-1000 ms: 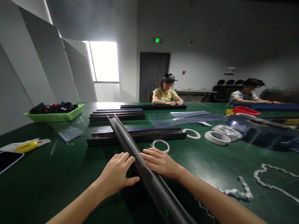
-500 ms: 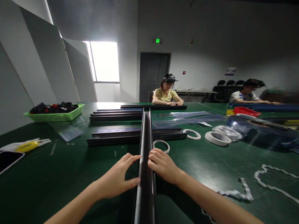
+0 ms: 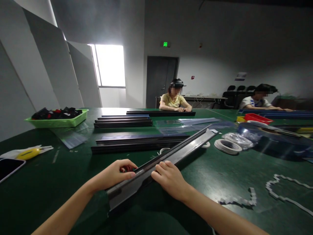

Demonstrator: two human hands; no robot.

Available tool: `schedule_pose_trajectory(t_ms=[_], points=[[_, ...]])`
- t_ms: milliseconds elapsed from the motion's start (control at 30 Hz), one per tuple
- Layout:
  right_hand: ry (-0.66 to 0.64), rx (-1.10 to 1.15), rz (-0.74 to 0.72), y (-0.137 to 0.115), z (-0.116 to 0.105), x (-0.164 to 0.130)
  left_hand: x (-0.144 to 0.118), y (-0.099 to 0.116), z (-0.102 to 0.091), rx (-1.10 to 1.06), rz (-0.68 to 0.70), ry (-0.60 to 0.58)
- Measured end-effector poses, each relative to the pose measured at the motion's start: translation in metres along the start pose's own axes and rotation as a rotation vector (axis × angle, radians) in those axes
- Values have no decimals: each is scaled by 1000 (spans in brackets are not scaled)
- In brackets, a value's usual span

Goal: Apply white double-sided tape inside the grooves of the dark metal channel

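At far left a green basket (image 3: 58, 121) of dark parts sits on the green table (image 3: 49, 182); the left hand (image 3: 114, 174) curls its fingers (image 3: 127, 163) over the near edge of the long dark rail (image 3: 166, 156), clenched on it with something red under the palm; the right hand (image 3: 170, 179) grips the same rail just beside it, fingertips (image 3: 161, 165) hooked over the top edge; the rail lies aslant between both hands, its far end toward the tape rolls (image 3: 228, 146) at right; half a second ago it pointed straight away from the person, and it has since swung clockwise; a stack of similar rails (image 3: 137, 143) lies behind.
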State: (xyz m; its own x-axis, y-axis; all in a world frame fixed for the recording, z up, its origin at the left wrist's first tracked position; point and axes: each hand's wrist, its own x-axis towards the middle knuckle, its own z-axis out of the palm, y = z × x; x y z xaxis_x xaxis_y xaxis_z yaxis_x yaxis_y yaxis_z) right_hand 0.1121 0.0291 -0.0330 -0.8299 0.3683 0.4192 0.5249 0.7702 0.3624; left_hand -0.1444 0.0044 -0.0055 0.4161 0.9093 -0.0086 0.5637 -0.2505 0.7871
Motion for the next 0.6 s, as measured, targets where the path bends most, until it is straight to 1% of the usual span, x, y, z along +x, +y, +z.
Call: schedule_pose_trajectory(t_ms=[100, 200, 400, 600], points=[[-50, 18, 46, -4, -5, 2, 0, -6, -9, -70, -41, -25], [-87, 33, 64, -9, -7, 3, 0, -9, -13, -89, -62, -9], [-156, 56, 101, -17, -7, 7, -1, -8, -14, -25, -54, 78], [-222, 82, 127, -19, -10, 11, 1, -10, -13, 22, 12, 211]])
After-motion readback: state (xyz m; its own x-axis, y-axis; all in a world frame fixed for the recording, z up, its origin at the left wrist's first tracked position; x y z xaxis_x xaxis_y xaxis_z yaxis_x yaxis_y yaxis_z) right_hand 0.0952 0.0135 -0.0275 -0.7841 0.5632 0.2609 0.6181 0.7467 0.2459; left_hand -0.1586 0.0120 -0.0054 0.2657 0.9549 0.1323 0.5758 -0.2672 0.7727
